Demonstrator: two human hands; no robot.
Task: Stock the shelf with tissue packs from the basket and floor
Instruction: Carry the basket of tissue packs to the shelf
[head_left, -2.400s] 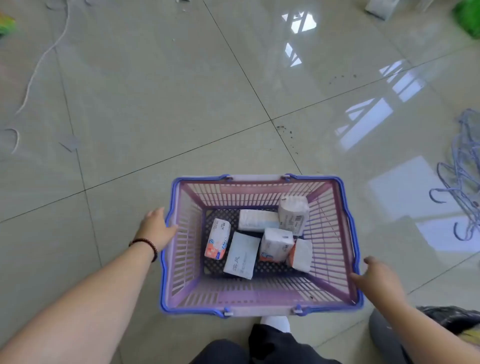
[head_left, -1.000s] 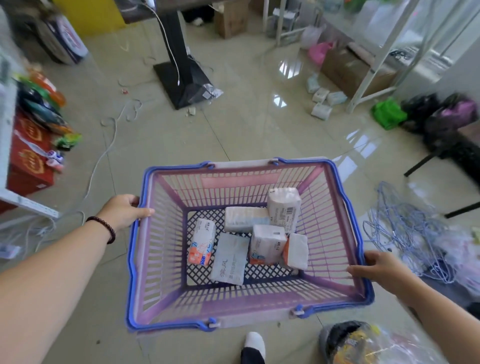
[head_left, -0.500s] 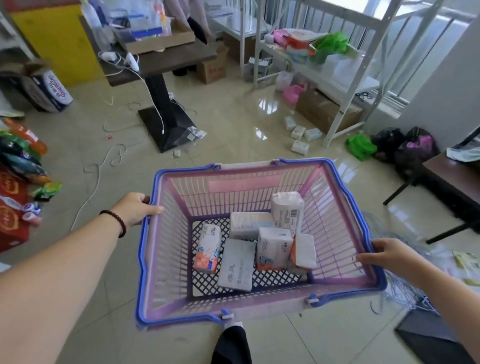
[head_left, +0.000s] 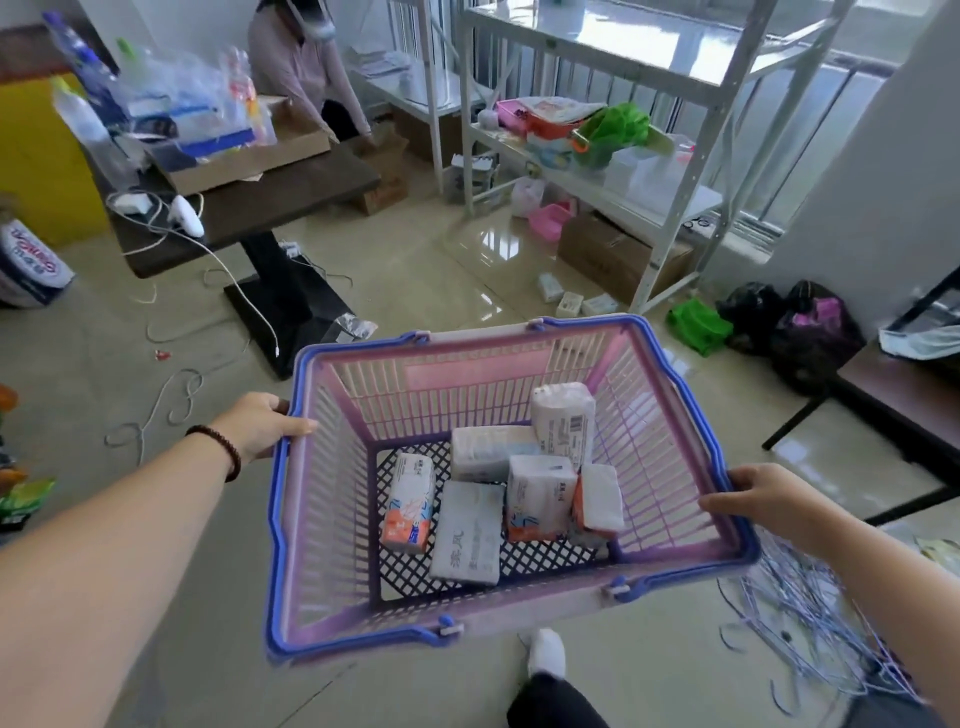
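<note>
A person carries a pink-and-blue basket (head_left: 332, 519) at the center of the frame, the left hand (head_left: 260, 423) gripping its left rim and the right hand (head_left: 753, 496) gripping its right rim. Six tissue packs (head_left: 540, 499) lie jumbled on the basket's black mesh bottom. More tissue packs on the floor (head_left: 571, 301) sit beside the leg of a white metal shelf (head_left: 670, 208) in the upper right. Another person sits behind a dark worktop (head_left: 291, 192) at upper left.
</note>
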